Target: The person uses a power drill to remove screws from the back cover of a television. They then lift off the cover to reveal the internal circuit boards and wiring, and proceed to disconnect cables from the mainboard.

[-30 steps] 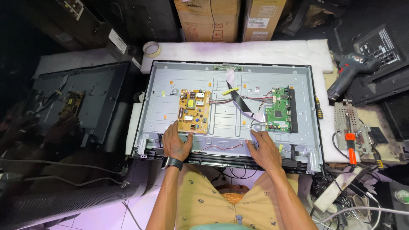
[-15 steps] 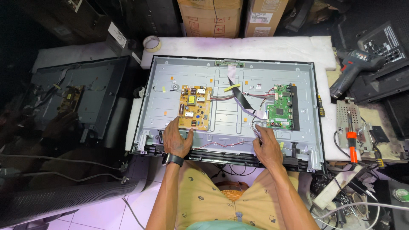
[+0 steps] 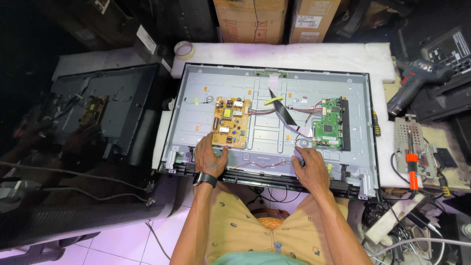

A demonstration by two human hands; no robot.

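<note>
Item: opened flat-panel television, grey sheet-metal back chassis (image 3: 255, 142) face-down on a white foam pad (image 3: 304, 53), long axis running left to right across our view.
Left hand (image 3: 210, 156): we see it resting flat on the chassis near the lower edge, fingers slightly spread and clamped on nothing; fingertips touch the bottom corner of the yellow rectangular power-supply board (image 3: 230, 122).
Right hand (image 3: 310, 169): laid palm-down on the lower chassis, fingers loosely apart, holding nothing; fingertips point up toward the green main circuit board (image 3: 328, 123).
Key relation: each board lies straight ahead of its own hand, away from the body; yellow board is nearer the left, green board nearer the right, just beyond the fingertips.
Between the boards: a flat ribbon cable (image 3: 287, 117) runs diagonally from the top centre down to the green board.
Lower edge: red and black wires (image 3: 260, 164) run between the two hands.
Off-chassis, right: red-and-black cordless drill (image 3: 417, 78), well apart from either hand.
Off-chassis, left: removed black plastic rear cover (image 3: 103, 113).
</note>
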